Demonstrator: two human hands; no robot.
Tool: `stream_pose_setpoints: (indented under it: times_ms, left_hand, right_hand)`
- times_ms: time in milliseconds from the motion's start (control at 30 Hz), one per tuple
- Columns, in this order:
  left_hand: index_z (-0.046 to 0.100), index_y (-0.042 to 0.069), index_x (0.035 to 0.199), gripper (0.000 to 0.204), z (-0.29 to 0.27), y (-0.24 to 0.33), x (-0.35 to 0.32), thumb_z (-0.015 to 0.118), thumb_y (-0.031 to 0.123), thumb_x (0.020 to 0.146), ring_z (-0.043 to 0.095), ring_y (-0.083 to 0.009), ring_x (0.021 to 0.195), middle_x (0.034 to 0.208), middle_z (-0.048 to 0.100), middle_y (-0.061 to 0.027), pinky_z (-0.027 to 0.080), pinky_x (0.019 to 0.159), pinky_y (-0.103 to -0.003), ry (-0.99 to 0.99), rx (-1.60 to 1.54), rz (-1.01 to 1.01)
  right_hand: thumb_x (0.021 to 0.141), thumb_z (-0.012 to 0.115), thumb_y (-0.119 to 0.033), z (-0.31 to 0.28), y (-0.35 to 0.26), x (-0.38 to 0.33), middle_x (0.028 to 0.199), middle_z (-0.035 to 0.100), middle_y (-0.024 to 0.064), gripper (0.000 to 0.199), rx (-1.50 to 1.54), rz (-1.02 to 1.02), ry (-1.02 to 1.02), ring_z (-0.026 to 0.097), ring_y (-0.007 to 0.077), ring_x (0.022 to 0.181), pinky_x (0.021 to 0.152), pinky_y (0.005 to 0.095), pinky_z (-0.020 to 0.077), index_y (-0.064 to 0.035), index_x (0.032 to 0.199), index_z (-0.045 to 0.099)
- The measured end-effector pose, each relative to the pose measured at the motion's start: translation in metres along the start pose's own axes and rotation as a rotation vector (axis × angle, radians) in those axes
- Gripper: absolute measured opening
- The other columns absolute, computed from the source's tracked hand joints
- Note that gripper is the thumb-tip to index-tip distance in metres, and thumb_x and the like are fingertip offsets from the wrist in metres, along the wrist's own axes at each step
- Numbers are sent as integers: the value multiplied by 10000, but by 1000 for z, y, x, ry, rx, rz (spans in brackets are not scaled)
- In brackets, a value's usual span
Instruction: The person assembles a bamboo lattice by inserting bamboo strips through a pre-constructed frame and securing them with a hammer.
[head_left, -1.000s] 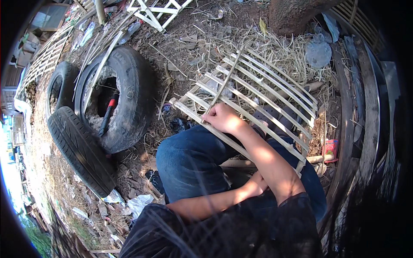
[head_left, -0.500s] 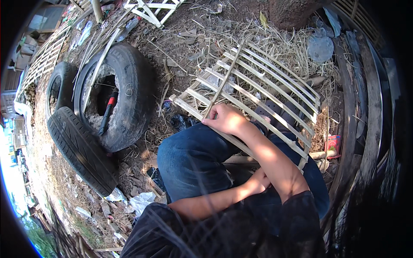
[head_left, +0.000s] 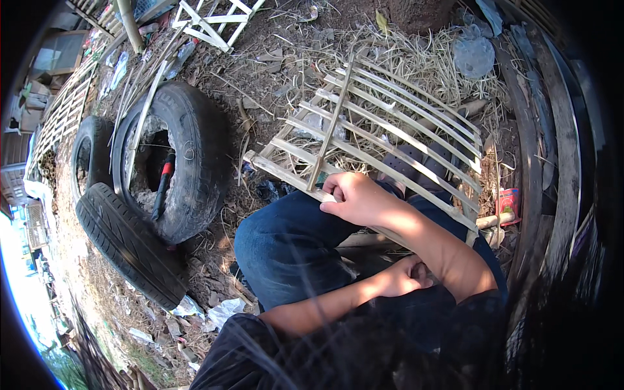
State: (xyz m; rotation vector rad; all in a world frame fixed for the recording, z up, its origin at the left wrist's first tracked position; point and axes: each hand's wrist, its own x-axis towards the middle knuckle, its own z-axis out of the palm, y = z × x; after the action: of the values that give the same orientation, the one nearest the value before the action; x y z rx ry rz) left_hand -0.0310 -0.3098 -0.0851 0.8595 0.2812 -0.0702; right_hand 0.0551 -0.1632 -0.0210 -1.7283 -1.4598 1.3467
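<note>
A flat lattice of pale bamboo strips [head_left: 400,130] rests slanted over my lap and shins. One darker cross slat [head_left: 333,121] runs over its strips, its lower end at the near edge strip [head_left: 279,170]. Just right of that end, my right hand [head_left: 356,200] is closed around the edge strip, fingers curled and thumb on the near side. Beneath my right forearm, my left hand [head_left: 404,278] lies low at my lap with curled fingers. Whatever it may hold is hidden.
Old tyres [head_left: 201,156] stand at the left, with a black-and-red handled tool [head_left: 164,185] in the largest one's opening. A white lattice [head_left: 218,26] lies at the far side. Wooden planks [head_left: 559,143] line the right, near a red packet [head_left: 508,205]. Straw and plastic scraps litter the ground.
My right hand has slid a little to the right along the edge strip, away from the cross slat's end. More of my left hand's curled fingers now shows below my right forearm.
</note>
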Motion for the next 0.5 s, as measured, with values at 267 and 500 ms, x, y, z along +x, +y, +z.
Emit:
stream_pose_setpoints:
  times_ms: [267, 500]
  left_hand:
    - [549, 29, 1015, 218, -5, 30, -16, 655, 136, 857, 507, -105, 675, 693, 545, -6, 436, 684, -281, 16, 258, -160]
    - [555, 31, 1037, 236, -20, 37, -27, 654, 168, 871, 531, -107, 783, 821, 558, 0, 445, 738, -261, 52, 169, -140]
  right_hand:
    - [790, 744, -206, -47, -29, -83, 688, 576, 35, 308, 332, 156, -253, 539, 104, 612, 576, 274, 453, 10, 983, 641]
    - [801, 736, -216, -62, -23, -155, 672, 551, 4, 252, 355, 205, -369, 508, 82, 636, 584, 262, 428, -49, 976, 666]
